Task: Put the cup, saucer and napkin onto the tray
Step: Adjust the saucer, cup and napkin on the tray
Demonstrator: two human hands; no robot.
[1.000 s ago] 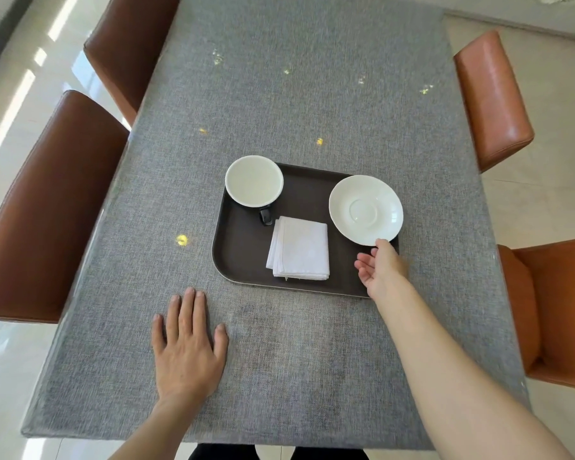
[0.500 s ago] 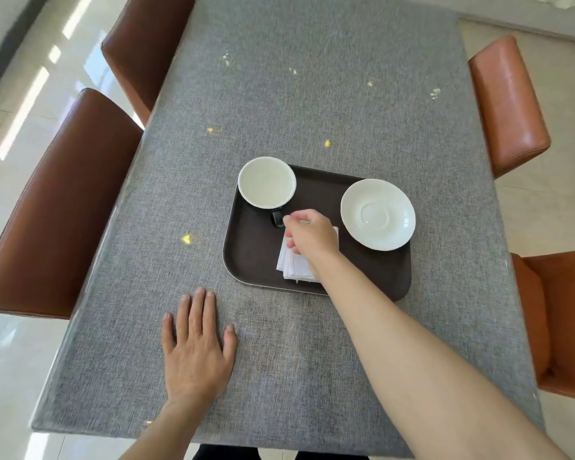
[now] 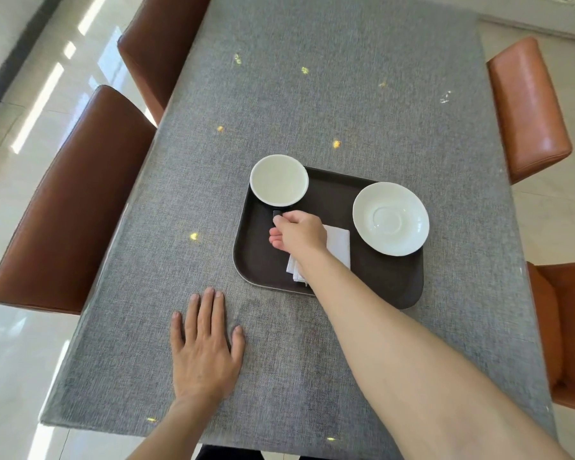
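Right hand (image 3: 299, 234) moved off napkin (image 3: 338, 244), now pinching cup (image 3: 279, 179) handle, left hand (image 3: 204, 346) still flat, open

Grey cloth-covered table (image 3: 312, 94), four brown leather chairs around it (image 3: 70, 200), glossy pale tiled floor (image 3: 10, 343)

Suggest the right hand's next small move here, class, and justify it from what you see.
Probably lift the cup by its dark handle and set it on the saucer: the right hand pinches that handle, and the saucer's well lies bare on the tray.
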